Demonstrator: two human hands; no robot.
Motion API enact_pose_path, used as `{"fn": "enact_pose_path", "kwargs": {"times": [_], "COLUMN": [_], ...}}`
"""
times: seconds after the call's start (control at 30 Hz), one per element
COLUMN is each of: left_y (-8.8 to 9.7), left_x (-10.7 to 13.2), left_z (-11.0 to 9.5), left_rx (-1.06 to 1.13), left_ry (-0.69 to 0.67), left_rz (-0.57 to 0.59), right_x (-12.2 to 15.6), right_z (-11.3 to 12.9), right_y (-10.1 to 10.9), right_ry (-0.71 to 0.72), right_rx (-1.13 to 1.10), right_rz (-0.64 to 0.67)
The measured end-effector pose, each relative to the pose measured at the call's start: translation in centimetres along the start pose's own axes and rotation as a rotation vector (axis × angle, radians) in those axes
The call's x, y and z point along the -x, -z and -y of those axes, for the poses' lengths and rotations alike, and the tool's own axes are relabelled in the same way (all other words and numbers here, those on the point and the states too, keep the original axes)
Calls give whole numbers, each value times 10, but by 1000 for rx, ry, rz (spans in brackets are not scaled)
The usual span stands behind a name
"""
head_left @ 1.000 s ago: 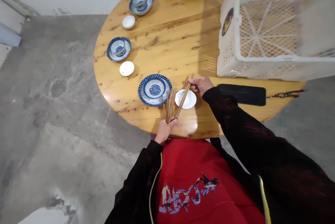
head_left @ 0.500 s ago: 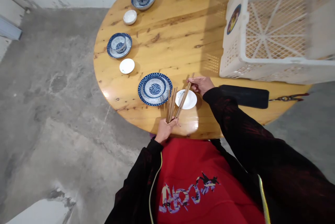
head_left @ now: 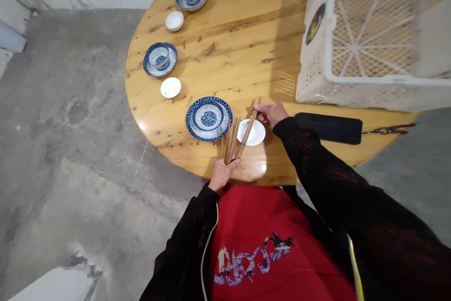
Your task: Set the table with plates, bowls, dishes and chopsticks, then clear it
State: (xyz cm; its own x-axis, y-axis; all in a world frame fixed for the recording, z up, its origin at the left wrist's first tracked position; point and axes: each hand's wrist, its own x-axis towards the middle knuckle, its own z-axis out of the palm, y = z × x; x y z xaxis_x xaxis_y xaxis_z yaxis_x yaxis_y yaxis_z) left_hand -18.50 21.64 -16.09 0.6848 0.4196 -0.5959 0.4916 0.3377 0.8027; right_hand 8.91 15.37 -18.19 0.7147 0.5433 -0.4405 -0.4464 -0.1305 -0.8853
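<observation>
Near the table's front edge, my left hand (head_left: 222, 173) is closed around the lower ends of a bundle of wooden chopsticks (head_left: 231, 140). My right hand (head_left: 271, 114) pinches the upper ends of a pair of chopsticks (head_left: 249, 127), which lean right of the bundle with their lower ends at my left hand. Beneath this pair sits a small white bowl (head_left: 256, 135), partly covered by them. Just left of the bundle, a blue-and-white bowl (head_left: 208, 118) rests on a blue-rimmed plate (head_left: 197, 135).
A large white plastic crate (head_left: 313, 73) stands on the round wooden table (head_left: 225, 66) at the right. In front of it lie a black phone (head_left: 329, 128) and metal pliers-like tool (head_left: 387, 130). More bowl-and-plate sets (head_left: 160, 59) and small white bowls (head_left: 171, 88) line the left edge.
Almost nothing differs. Both hands keep their hold on the chopsticks, and the whole view has shifted very slightly.
</observation>
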Motion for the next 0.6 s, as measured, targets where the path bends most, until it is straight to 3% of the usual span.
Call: {"fn": "enact_pose_path", "kwargs": {"times": [0.33, 0.6], "left_y": [0, 5], "left_x": [4, 11], "left_z": [-10, -16], "left_rx": [47, -36], "left_ry": [25, -13], "left_rz": [-1, 31], "right_x": [5, 14], "right_z": [-2, -3], "right_y": [-2, -3], "right_ry": [27, 28], "right_rx": [-8, 38], "right_rz": [-31, -34]}}
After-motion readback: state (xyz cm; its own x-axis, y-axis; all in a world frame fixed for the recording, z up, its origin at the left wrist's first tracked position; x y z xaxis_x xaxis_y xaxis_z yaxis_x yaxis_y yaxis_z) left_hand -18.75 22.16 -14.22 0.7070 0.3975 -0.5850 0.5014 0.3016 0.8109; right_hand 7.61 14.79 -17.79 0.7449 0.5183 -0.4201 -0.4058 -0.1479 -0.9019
